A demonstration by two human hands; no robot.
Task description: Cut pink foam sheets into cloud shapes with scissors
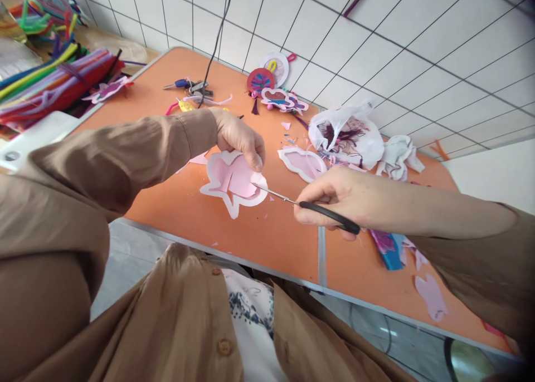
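My left hand (241, 138) pinches the upper edge of a pink paper cutout with a white border (219, 179), raised over the orange table. A slit runs through the cutout's pink middle, and part of that layer is loose. In my right hand (324, 195) is a pair of scissors with black handles (328, 212). Their thin metal blades point left and touch the cutout's right side. Just beyond lies another white-bordered pink cutout (303, 163) on the table.
Decorated paper shapes (261, 81) and a white plastic bag (355, 134) lie along the tiled wall. Keys (194, 87) rest at the back, under a hanging black cable (217, 37). Pipe cleaners (62, 87) are piled at left. Pink paper scraps (430, 295) lie at right on the orange table (276, 248).
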